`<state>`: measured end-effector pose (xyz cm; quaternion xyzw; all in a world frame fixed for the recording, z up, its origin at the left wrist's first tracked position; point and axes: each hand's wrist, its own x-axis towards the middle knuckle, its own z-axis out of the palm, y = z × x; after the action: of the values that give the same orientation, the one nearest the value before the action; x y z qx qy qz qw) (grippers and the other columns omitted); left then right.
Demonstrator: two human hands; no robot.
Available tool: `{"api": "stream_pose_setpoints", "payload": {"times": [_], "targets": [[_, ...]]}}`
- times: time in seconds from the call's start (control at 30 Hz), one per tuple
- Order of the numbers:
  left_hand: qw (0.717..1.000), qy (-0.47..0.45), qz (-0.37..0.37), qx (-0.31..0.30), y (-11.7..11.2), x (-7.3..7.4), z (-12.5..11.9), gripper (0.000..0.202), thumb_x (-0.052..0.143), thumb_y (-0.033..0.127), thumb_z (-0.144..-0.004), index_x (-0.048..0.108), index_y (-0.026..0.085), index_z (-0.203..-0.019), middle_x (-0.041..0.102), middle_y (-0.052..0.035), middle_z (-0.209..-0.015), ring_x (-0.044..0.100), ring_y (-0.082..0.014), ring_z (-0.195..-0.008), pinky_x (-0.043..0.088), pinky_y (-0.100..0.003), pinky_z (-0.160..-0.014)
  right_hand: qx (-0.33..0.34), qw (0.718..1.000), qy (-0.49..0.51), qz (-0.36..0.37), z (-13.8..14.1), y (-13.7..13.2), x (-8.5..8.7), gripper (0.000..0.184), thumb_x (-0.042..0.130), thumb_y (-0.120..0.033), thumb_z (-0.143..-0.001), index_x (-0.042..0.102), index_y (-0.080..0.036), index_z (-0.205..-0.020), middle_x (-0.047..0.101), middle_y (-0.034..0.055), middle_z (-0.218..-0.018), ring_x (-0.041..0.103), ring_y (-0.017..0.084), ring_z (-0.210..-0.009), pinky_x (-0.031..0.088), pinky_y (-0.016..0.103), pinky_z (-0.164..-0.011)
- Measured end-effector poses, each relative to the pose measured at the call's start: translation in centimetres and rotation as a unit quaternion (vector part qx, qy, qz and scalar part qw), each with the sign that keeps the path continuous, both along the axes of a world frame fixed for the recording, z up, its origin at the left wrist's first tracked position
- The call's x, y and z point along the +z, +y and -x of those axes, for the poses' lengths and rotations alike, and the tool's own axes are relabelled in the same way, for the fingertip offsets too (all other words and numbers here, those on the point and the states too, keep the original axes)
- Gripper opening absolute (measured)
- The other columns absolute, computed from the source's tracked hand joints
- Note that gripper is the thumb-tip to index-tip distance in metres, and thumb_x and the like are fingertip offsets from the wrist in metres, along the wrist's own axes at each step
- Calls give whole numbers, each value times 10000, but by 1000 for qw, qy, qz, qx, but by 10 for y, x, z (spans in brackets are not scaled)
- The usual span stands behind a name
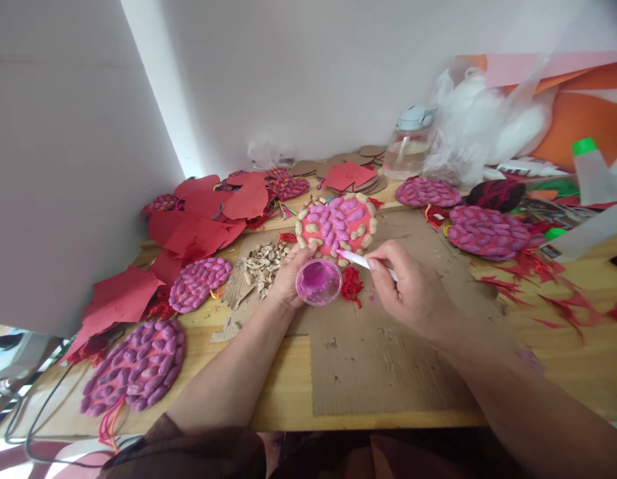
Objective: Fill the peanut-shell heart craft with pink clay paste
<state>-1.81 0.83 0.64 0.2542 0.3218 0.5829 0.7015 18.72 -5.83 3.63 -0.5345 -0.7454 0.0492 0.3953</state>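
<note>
My left hand (289,274) is closed around a small clear cup of purple-pink paint (319,283). Its fingers also reach the lower edge of a heart-shaped plaque (315,243) set with peanut shells. Shells in the plaque's middle are painted pink-purple; those round the rim and some inside are bare tan. In my right hand (405,283) is a white-handled paintbrush (355,257), pinched between thumb and fingers. Its pink tip touches a shell low on the plaque. A red tassel (351,286) hangs below the plaque over the cardboard sheet (388,372).
Loose peanut shells (262,267) lie left of my hands. Painted plaques (138,366) and red paper pieces (193,229) spread along the left. More painted plaques (488,231), red scraps (568,306) and a green-capped bottle (588,166) are at right. A glass jar (407,150) stands behind.
</note>
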Motion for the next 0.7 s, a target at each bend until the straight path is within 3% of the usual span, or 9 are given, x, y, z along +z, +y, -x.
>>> {"api": "stream_pose_setpoints", "payload": {"times": [0.23,0.43,0.7], "targets": [[1000,5,-11,-7,-2,0,-2,267,915,212,-758,723,163,-937,771,-23,-798,675,-133,-585,561,-258,-627,-19,998,-8,-61,-1,2,4,168,497,-311,-1039,617,-221,-964,670,4,-680,572,146,-536,351,282,-562],[1000,11,0,2,-2,3,-2,271,924,210,-743,710,158,-900,750,-7,-746,660,-126,-551,536,-234,-553,4,999,-12,-52,-2,1,6,135,516,-284,-1020,612,-222,-948,655,-13,-650,560,136,-504,348,272,-541],[1000,12,-4,-1,-3,4,-3,259,912,185,-739,723,164,-916,782,-29,-839,694,-138,-629,561,-253,-636,-21,996,-30,-80,0,2,4,158,512,-299,-1027,625,-223,-947,675,7,-683,598,151,-560,358,275,-568]]}}
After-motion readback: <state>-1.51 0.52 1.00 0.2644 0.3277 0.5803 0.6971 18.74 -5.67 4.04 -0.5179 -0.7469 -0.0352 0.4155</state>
